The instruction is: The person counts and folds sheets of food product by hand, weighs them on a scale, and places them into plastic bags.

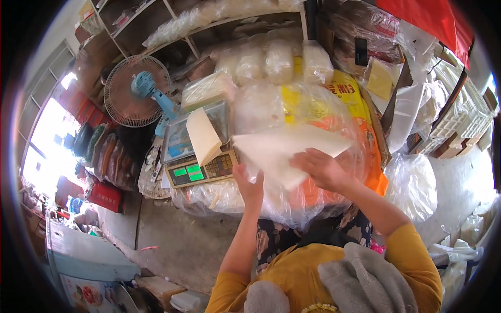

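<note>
A pale, thin, flexible sheet (285, 146), partly folded and blurred, lies spread over clear plastic in front of me. My right hand (319, 168) rests on its right part with the fingers bent. Whether those fingers pinch it is not clear. At the sheet's lower left edge is my left hand (249, 184), thumb and fingers apart, close to the scale's corner. The digital scale (188, 175) has lit green displays and a metal pan (176, 137). A folded pale sheet (203, 137) lies across the pan and hangs over the keypad.
Behind the scale sits a plastic-wrapped pale stack (207, 90), beside a blue fan (143, 84). Several wrapped bundles (278, 62) line the back. A yellow-orange printed sack (348, 98) lies under the plastic at right. A phone (361, 51) and white crates (465, 117) are farther right.
</note>
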A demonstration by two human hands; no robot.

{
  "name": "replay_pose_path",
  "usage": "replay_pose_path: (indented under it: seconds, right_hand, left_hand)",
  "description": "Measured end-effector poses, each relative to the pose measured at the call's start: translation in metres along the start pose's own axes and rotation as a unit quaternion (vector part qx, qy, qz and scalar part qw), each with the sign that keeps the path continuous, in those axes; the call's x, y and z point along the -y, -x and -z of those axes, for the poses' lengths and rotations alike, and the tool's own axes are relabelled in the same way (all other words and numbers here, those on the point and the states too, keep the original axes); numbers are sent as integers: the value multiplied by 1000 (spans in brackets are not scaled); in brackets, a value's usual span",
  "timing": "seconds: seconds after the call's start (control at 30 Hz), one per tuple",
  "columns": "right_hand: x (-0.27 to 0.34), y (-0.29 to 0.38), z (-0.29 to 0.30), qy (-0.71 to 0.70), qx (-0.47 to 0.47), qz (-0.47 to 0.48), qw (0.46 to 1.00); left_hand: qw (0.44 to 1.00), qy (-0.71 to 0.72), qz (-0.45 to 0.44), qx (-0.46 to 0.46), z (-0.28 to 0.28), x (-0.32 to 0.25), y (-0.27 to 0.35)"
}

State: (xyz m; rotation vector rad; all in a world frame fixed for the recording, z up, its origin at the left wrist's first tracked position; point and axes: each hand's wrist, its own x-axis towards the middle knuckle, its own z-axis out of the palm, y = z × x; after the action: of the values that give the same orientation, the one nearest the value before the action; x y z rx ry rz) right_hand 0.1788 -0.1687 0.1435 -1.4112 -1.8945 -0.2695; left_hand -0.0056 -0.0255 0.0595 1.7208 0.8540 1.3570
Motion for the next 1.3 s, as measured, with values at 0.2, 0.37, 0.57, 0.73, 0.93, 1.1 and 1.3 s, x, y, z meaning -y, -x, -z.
replay_pose_path:
  seconds: [0.2,0.37,0.57,0.73,0.93,1.1,1.3]
  right_hand:
    - [-25,129,-5,-210,83,-151,962]
    - [-57,146,-22,-272,124,-557,775]
    - [-66,122,-39,-179,38,-556,811]
    - [-52,98,-33,-17,60,-508,859]
    - [-46,95,-19,191,249,-215,925]
    - [-79,121,8,-64,258,-204,942]
    - [-91,106,-13,-81,129,-588,794]
  left_hand:
    - [947,-136,-166,240,20,32,42]
    - [941,-86,72,320,6,31,33]
    - [849,-401,-240,245,-33,41,34]
    - [818,-410,-183,359,-37,43,44]
    - [781,-408,-235,411,-27,70,18]
    - [857,-187,49,478,1,15,-30]
    - [960,-146,129,202,-41,55,-15]
